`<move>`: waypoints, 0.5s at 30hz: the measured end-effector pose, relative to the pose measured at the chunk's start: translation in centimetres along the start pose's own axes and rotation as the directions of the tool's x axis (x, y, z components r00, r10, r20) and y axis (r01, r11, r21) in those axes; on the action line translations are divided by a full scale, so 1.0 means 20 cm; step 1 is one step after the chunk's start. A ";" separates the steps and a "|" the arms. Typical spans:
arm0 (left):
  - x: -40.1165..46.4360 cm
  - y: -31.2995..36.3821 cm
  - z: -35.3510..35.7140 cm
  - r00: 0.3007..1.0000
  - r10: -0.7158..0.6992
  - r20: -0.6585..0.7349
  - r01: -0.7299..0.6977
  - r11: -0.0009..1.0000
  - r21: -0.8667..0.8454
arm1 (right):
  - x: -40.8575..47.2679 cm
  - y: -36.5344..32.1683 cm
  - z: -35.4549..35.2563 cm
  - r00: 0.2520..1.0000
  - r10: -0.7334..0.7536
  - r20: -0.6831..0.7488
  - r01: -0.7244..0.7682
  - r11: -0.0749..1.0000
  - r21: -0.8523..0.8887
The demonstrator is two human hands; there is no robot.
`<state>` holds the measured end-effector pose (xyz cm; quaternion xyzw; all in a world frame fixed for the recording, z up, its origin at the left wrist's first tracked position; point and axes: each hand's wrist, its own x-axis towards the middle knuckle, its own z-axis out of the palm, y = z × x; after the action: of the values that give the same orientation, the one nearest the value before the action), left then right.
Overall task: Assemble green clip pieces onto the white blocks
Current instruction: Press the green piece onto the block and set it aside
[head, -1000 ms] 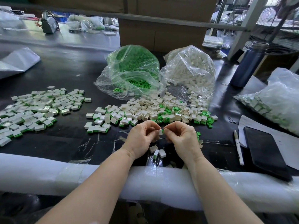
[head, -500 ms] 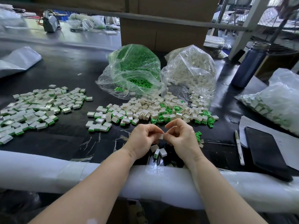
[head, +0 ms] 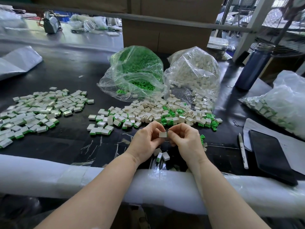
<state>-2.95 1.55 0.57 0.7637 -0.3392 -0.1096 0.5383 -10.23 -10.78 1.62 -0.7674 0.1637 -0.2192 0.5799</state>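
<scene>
My left hand (head: pixel 146 141) pinches a small white block (head: pixel 163 134) between thumb and fingers, just above the table's near edge. My right hand (head: pixel 186 138) meets it from the right, its fingertips curled against the block's side; whatever they hold is hidden. A loose heap of white blocks and green clips (head: pixel 165 113) lies just beyond my hands. Three small blocks (head: pixel 162 156) lie under my hands. Finished blocks with green edges (head: pixel 38 109) are spread at the left. A bag of green clips (head: pixel 137 73) and a bag of white blocks (head: pixel 193 73) stand behind.
White foam padding (head: pixel 49 176) covers the table's near edge. A pen (head: pixel 242 151) and a dark phone (head: pixel 270 156) lie on paper at the right. A blue bottle (head: pixel 252 66) stands at the back right, with another plastic bag of pieces (head: pixel 283 103) at the far right.
Both hands have stayed together at the near edge and risen slightly. The white block between my fingertips now shows its flat face more plainly.
</scene>
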 end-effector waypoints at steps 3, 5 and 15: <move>0.01 -0.01 0.00 1.000 -0.005 -0.019 0.004 1.000 -0.024 | -0.01 0.00 -0.01 1.000 0.013 0.019 -0.014 0.998 0.057; 0.01 -0.01 0.00 0.999 -0.025 -0.028 0.023 0.998 -0.056 | -0.01 -0.01 -0.01 0.999 0.021 0.032 -0.024 0.995 0.100; 0.02 0.00 -0.01 0.993 -0.111 0.028 0.114 0.989 -0.092 | -0.01 0.00 0.01 0.996 0.087 0.034 -0.086 0.996 -0.003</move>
<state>-2.61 1.53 0.76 0.7541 -0.2962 -0.1644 0.5627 -10.21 -10.53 1.55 -0.7637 0.1871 -0.1807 0.5908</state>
